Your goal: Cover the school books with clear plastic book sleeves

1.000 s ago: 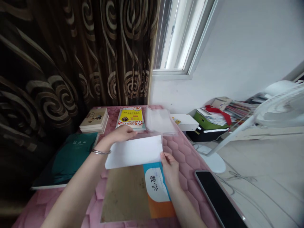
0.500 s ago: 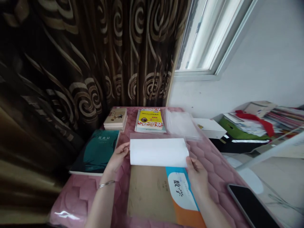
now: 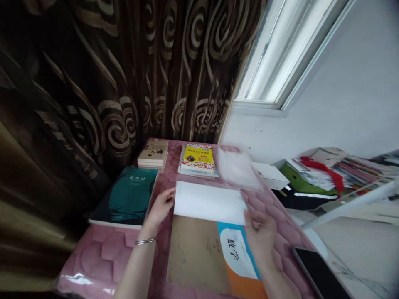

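A white sheet [image 3: 208, 203] with a strip of clear plastic along its far edge lies across the upper part of a textbook [image 3: 199, 253]. The textbook has a brown, blue and orange cover and lies turned sideways. At the sheet's left edge, my left hand [image 3: 162, 207] is closed with thumb and fingers pinching it. My right hand [image 3: 259, 230] pinches the right edge, its thumb on top, close to the blue part of the cover. Whether the sheet and the clear plastic are one piece, I cannot tell.
A dark green book [image 3: 134, 197] lies left, a stack of small tan books [image 3: 153, 154] behind it. Farther back are a yellow book [image 3: 198, 155], clear plastic sheets [image 3: 238, 168] and a white box [image 3: 271, 176]. A phone [image 3: 321, 272] rests at the right edge of the pink padded surface [image 3: 102, 249].
The white sheet lies flatter and its right end has come slightly toward me. Both hands keep their hold on its edges. The camera view has shifted a little.
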Demonstrator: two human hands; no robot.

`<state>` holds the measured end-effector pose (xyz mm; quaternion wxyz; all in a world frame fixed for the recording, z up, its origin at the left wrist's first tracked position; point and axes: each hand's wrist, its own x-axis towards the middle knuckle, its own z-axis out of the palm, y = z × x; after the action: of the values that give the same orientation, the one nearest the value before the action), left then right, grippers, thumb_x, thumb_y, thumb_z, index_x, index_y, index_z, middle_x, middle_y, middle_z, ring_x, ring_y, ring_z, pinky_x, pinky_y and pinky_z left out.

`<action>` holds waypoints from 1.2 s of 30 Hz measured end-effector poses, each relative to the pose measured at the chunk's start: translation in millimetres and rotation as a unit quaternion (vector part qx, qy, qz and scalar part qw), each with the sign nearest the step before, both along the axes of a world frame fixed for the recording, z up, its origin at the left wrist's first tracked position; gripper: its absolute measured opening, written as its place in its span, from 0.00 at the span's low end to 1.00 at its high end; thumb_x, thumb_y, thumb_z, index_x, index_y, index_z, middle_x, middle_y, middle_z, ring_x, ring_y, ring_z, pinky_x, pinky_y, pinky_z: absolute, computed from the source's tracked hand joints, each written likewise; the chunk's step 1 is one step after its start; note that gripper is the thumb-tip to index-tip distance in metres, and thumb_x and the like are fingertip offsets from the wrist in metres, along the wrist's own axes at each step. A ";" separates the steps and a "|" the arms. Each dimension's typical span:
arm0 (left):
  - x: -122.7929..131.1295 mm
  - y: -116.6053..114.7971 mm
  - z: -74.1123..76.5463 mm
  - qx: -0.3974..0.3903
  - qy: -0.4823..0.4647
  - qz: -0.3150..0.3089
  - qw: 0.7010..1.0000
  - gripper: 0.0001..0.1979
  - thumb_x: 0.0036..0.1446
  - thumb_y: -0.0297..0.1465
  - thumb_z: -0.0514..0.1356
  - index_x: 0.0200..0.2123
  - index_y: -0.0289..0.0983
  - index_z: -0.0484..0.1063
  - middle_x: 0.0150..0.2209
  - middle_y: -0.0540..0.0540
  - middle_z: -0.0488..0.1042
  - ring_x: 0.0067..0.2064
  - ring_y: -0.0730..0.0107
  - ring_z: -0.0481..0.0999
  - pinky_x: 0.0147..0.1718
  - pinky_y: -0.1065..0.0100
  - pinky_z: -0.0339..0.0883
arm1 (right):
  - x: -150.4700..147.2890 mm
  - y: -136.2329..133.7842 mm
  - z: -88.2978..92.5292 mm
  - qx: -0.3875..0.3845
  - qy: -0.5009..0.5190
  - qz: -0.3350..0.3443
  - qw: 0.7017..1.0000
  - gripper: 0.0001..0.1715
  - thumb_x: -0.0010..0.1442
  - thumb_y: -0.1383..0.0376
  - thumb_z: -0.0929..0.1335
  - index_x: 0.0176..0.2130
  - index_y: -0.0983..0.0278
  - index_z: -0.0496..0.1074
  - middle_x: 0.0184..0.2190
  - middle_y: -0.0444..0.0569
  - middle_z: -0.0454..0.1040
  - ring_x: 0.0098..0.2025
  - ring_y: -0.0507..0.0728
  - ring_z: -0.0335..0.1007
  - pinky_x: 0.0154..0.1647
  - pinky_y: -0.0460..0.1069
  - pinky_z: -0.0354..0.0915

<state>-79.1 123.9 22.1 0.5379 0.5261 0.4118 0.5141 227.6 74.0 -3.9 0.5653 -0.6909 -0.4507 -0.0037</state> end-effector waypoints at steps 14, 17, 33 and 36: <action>-4.8 9.1 -16.5 -0.022 -0.058 -0.011 0.998 0.28 0.42 0.29 0.66 0.51 0.34 0.75 0.28 0.49 0.79 0.29 0.71 0.73 0.33 0.71 0.65 | -175.1 4.8 87.6 -0.153 -0.627 0.381 0.662 0.14 0.63 0.75 0.62 0.47 0.68 0.71 0.36 0.58 0.77 0.35 0.58 0.76 0.33 0.51 0.67; -5.5 8.5 -17.8 -0.036 -0.079 -0.015 0.996 0.29 0.40 0.29 0.68 0.50 0.35 0.76 0.27 0.49 0.79 0.29 0.71 0.74 0.34 0.70 0.65 | -185.9 11.1 87.4 -0.173 -0.620 0.393 0.656 0.13 0.63 0.76 0.61 0.43 0.71 0.72 0.36 0.62 0.77 0.36 0.59 0.77 0.33 0.51 0.67; -8.0 7.8 -21.9 -0.051 -0.075 -0.024 0.996 0.30 0.41 0.28 0.66 0.52 0.36 0.75 0.29 0.49 0.81 0.32 0.69 0.76 0.40 0.67 0.67 | -194.3 11.4 76.8 -0.176 -0.646 0.395 0.630 0.14 0.59 0.80 0.60 0.38 0.75 0.73 0.33 0.63 0.78 0.33 0.58 0.75 0.29 0.50 0.63; -8.6 4.2 -18.2 -0.055 -0.055 -0.028 0.997 0.31 0.42 0.28 0.65 0.54 0.36 0.74 0.29 0.49 0.81 0.33 0.68 0.77 0.41 0.66 0.68 | -195.4 12.7 71.4 -0.169 -0.643 0.390 0.637 0.14 0.59 0.80 0.60 0.38 0.75 0.73 0.33 0.64 0.78 0.33 0.59 0.74 0.30 0.50 0.63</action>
<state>-87.7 128.1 3.9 0.6020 0.4780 0.3940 0.5039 32.2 86.7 67.5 -0.0449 -0.3576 -0.9207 -0.1497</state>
